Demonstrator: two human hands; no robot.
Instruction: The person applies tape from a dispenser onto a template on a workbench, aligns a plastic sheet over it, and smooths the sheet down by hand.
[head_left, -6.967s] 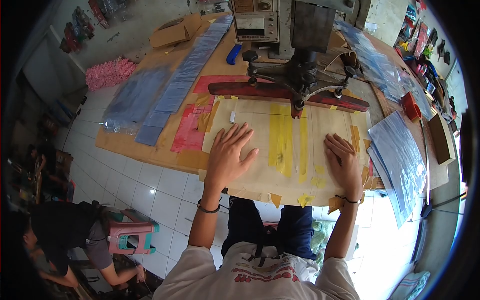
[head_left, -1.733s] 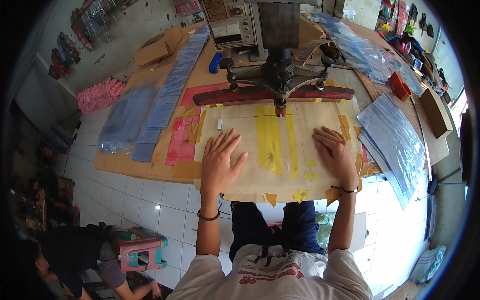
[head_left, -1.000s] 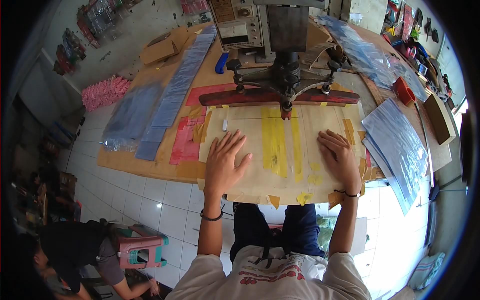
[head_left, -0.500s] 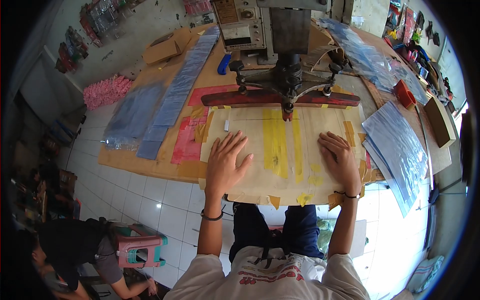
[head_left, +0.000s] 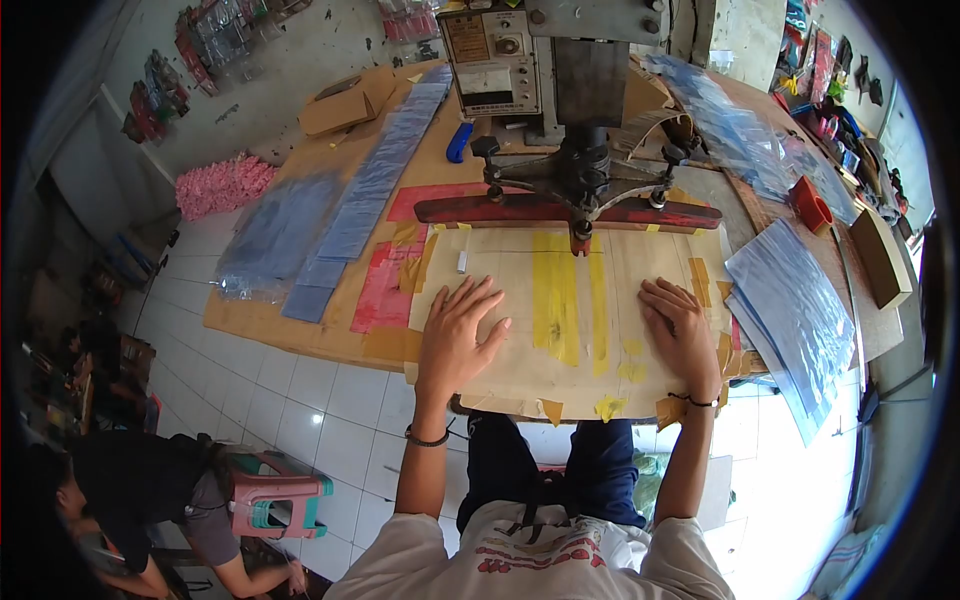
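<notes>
My left hand [head_left: 463,335] lies flat on the left part of a tan work board [head_left: 500,385], fingers spread. On the board's right part rests my right hand [head_left: 682,330], palm down with its fingers slightly bent. Neither hand grips anything. Yellow tape strips [head_left: 555,310] run down the middle of the board, and a small white piece [head_left: 462,261] lies just beyond my left fingertips. Along the board's back edge stands a long red press bar [head_left: 470,209], carried by a dark metal press head [head_left: 590,175]. Whether a clear sheet lies under my hands I cannot tell.
Bluish plastic sheets [head_left: 795,315] overhang the table at right, near a red container [head_left: 810,205]. More plastic lies in a long stack [head_left: 385,165] at left, by a blue-handled tool [head_left: 459,142]. A control box [head_left: 495,65] stands behind. Another person [head_left: 150,500] bends low at left.
The camera view has tilted slightly, so the table sits a little lower in the picture. Both hands stay in the same places on the board, and the press bar has not visibly moved.
</notes>
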